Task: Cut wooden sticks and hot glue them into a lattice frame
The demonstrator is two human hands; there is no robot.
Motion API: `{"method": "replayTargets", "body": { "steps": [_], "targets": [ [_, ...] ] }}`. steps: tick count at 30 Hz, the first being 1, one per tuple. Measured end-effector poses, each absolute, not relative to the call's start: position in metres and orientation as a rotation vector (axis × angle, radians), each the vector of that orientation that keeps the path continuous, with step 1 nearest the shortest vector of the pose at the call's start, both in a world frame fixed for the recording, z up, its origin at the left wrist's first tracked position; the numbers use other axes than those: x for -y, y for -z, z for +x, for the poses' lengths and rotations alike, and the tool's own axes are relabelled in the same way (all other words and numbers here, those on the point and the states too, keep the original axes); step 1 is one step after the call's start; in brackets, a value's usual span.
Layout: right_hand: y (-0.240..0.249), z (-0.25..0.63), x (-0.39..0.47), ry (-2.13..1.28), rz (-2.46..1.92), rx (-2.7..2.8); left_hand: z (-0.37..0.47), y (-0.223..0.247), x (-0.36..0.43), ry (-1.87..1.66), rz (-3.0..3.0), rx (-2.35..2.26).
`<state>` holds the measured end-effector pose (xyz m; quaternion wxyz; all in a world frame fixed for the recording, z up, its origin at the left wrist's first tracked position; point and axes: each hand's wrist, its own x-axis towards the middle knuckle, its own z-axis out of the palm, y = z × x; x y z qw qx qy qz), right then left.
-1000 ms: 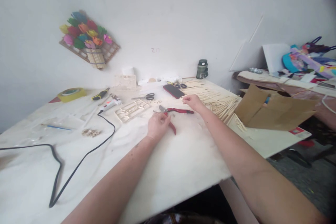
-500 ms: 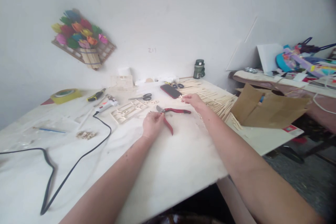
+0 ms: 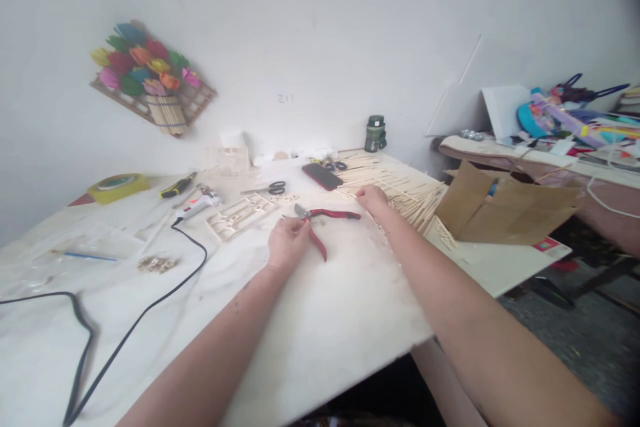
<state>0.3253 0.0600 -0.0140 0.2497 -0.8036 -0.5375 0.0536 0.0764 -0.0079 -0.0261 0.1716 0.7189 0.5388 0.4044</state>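
Bare forearms (image 3: pixel 217 337), the left apparently spotted

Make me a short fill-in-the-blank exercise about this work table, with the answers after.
The open metal pruning shears by the left hand have ____ handles.
The ____ hand is nearer the heap of long, thin, pale wooden sticks.
The wide, round tape roll at far left is ____.
The cardboard box is ____ in colour.
Missing words: red; right; yellow; brown.
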Motion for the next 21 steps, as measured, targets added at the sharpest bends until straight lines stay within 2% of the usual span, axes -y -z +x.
{"method": "replayTargets", "body": {
  "steps": [7, 18, 21],
  "targets": [
    [0.017, 0.315, -0.064, -0.072, -2.220, 1.556, 0.076, 0.026, 0.009, -1.140, 2.067, -1.515],
    [0.009, 0.351, -0.077, -0.065, -2.245, 1.401, 0.079, 0.031, 0.007, -1.216, 2.210, -1.470],
    [0.008, 0.353, -0.079, -0.063, -2.255, 1.415, 0.078, 0.033, 0.003, -1.217, 2.090, -1.469]
  ]
}}
